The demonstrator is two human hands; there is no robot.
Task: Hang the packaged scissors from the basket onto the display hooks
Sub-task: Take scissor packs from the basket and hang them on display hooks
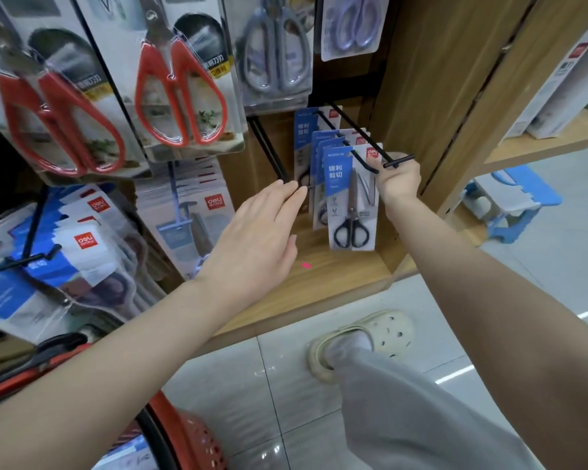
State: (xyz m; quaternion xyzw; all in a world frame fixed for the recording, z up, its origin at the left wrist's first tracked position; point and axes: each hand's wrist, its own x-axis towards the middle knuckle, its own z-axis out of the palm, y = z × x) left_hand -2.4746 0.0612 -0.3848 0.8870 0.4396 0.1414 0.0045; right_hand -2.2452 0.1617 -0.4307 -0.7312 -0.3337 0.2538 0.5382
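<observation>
Head view: right hand (398,180) pinches scissors pack (352,201) at hook (361,160) tip, left hand (252,245) flat-fingered; early release could drop pack

Blue-and-white carded scissor packs (350,198) crowd the black wire hook (362,135); the brown wooden side panel (421,79) closes its right. Free room lies leftward, before the second black hook (269,149).

Glossy plastic scissors pack (352,198), black metal hook (364,134), wood-grain shelf (333,279), shiny floor tiles (286,385).
</observation>
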